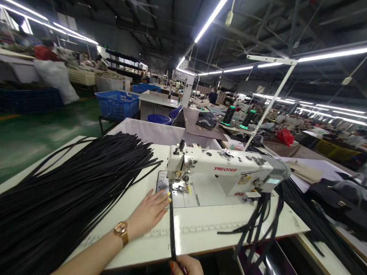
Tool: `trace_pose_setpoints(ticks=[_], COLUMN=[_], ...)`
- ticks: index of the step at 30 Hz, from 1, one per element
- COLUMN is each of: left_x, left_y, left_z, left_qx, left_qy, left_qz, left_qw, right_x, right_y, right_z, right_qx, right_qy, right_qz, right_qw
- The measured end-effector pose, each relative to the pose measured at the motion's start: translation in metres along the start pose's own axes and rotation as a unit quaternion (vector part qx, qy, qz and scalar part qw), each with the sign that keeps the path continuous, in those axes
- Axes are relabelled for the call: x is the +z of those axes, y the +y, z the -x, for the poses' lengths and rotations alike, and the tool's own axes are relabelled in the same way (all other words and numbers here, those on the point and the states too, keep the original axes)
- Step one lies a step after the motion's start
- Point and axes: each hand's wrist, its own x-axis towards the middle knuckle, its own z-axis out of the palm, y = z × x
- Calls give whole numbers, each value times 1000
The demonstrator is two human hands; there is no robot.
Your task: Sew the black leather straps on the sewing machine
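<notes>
1. Pile of black straps [60, 197] covers the table [207, 230] at left.
2. Sewing machine [222, 172] stands mid-table.
3. Left hand [149, 213] lies flat, fingers spread, beside the strap [172, 228] under the needle.
4. Right hand [186, 272] pinches the strap's near end at the table edge.

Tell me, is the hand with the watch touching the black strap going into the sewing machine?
Touching. In the head view, the left hand rests fingertips against the black strap near the needle.

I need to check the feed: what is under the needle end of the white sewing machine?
A narrow black strap runs under the white sewing machine head; the left hand touches it. The needle point itself is covered.
</notes>
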Motion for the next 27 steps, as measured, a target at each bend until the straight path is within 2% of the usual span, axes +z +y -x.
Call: trace_pose_setpoints(ticks=[9, 14, 22, 27], left_x=[8, 10, 6, 5], left_y=[-5, -6, -4, -3], left_z=[1, 1, 1, 1], left_qx=[4, 9, 0, 5], left_qy=[-1, 11, -1, 6], left_qz=[-7, 1, 10, 13], left_qw=[1000, 1000, 1000, 1000], right_x=[1, 6, 16, 18], right_y=[-9, -7, 5, 3], right_z=[4, 7, 14, 17], right_qx=[27, 44, 74, 89], right_qy=[1, 20, 14, 9], right_qz=[-21, -86, -168, -211], right_qw=[999, 995, 983, 973])
